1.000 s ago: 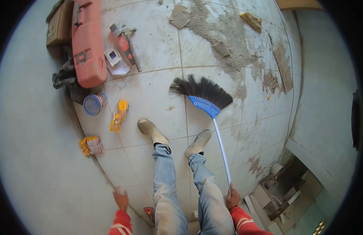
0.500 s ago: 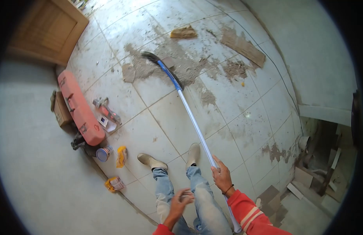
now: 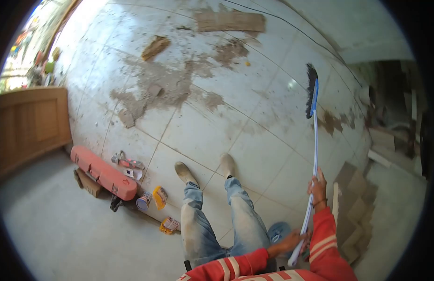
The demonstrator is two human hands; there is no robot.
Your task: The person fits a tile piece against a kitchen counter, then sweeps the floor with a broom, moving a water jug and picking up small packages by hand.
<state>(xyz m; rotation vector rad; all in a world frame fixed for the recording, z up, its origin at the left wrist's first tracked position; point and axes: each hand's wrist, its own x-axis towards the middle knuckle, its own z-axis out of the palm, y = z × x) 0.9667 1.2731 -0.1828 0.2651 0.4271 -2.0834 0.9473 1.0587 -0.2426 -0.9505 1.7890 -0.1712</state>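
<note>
A broom (image 3: 315, 140) with a white handle, blue head and dark bristles is out to my right, its head over the tiles near a brown stain. My right hand (image 3: 318, 188) is wrapped round the middle of the handle. Lower down, close to the handle's end, my left hand (image 3: 292, 240) is closed round it, with part of its fingers hidden behind the handle. A grey patch of dust and debris (image 3: 165, 84) lies on the tiled floor ahead, with a flat fragment (image 3: 155, 90) in it.
A wooden board (image 3: 231, 22) and a yellowish-brown chunk (image 3: 156, 47) lie further off. Left are a red case (image 3: 104, 173), a power tool (image 3: 128, 162), a can (image 3: 144, 201) and yellow packets (image 3: 160, 197). Stacked tiles (image 3: 355, 206) stand right; a blue-grey round lid (image 3: 279, 231) is near my leg.
The broom has swung right, from the debris patch to near the right-hand stain. My left hand has come off my lap area onto the lower handle. The view has turned right.
</note>
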